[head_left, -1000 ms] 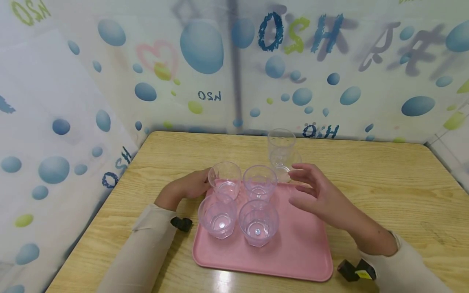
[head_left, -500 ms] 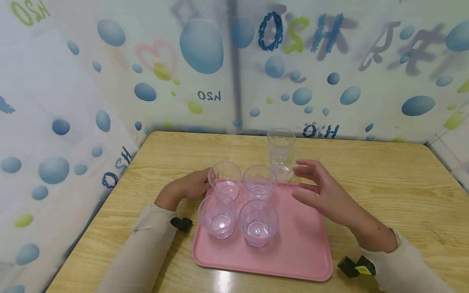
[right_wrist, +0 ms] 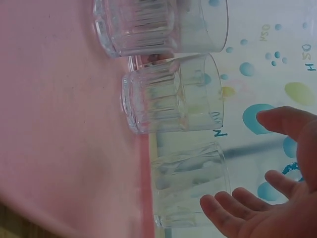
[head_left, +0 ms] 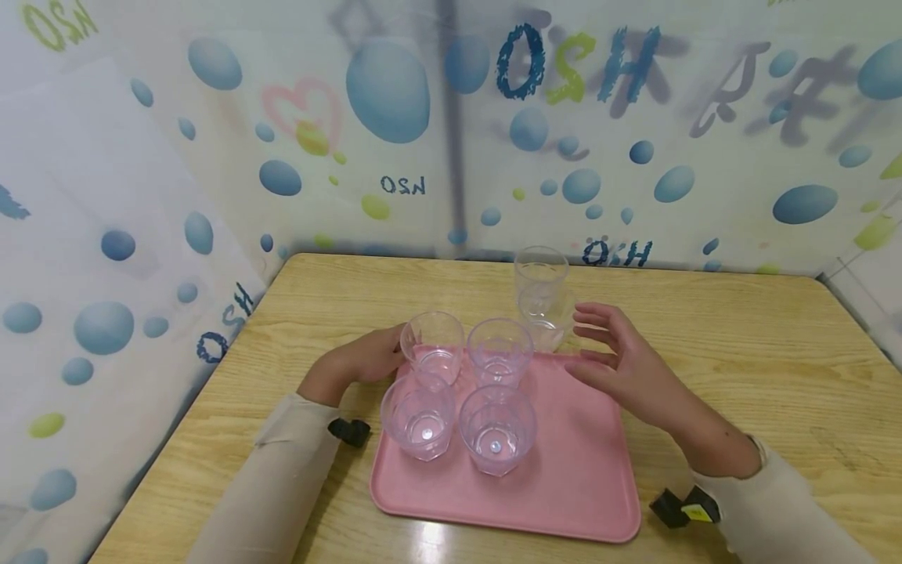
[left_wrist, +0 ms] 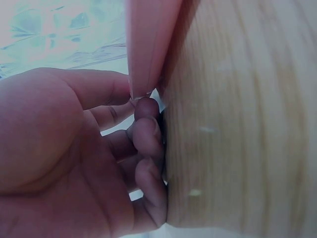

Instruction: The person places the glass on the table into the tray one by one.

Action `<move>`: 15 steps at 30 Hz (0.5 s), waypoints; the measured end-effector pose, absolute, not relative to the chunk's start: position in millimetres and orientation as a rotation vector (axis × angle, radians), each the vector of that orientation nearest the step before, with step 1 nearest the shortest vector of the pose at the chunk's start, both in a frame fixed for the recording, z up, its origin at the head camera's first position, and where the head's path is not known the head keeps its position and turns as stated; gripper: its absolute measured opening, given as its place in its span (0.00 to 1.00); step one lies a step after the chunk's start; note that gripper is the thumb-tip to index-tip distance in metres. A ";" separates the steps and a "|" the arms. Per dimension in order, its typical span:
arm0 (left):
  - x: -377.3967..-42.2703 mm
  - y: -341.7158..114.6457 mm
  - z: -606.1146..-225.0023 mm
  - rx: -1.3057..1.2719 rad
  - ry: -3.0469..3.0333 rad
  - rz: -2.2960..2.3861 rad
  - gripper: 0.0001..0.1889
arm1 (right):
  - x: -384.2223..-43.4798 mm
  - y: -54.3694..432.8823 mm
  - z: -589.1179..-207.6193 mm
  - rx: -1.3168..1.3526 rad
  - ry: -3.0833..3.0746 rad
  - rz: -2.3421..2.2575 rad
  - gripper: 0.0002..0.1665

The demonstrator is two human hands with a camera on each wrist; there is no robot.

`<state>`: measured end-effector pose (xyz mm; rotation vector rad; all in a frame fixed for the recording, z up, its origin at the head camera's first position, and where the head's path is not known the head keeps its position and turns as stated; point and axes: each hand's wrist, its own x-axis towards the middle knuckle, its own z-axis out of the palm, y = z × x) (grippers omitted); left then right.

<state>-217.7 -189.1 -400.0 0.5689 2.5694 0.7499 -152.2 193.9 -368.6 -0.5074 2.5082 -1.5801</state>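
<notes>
My left hand is at the far left corner of a pink tray. In the left wrist view its thumb lies along the tray's edge, with the other fingers curled under and beside the edge. Several clear plastic cups stand upright on the tray's left half, among them a front cup and a back cup. Past the far edge are two more clear cups: a nearer one and a farther one. Beside the nearer cup, my right hand hovers with spread, relaxed fingers, holding nothing.
A wooden table extends around the tray on all sides. Its far edge meets a pale wall covering with blue and green dots and lettering. A black device sits at my right wrist, another black one at my left.
My right hand has drawn back slightly to the right and away from the nearer cup beyond the tray. My left hand, the tray and the cups on it keep their places.
</notes>
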 end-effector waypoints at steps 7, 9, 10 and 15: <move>-217.1 -188.5 -399.5 0.570 2.570 0.759 0.30 | -159.8 195.4 -370.0 -0.455 2.499 -1.603 0.47; -216.8 -188.7 -399.5 0.566 2.569 0.761 0.30 | -162.2 196.0 -370.3 -0.433 2.486 -1.611 0.48; -216.6 -188.8 -399.5 0.569 2.570 0.761 0.30 | -163.4 196.3 -370.6 -0.421 2.483 -1.611 0.49; -215.9 -188.9 -399.0 0.561 2.566 0.771 0.30 | -170.5 198.4 -373.3 -0.391 2.470 -1.612 0.50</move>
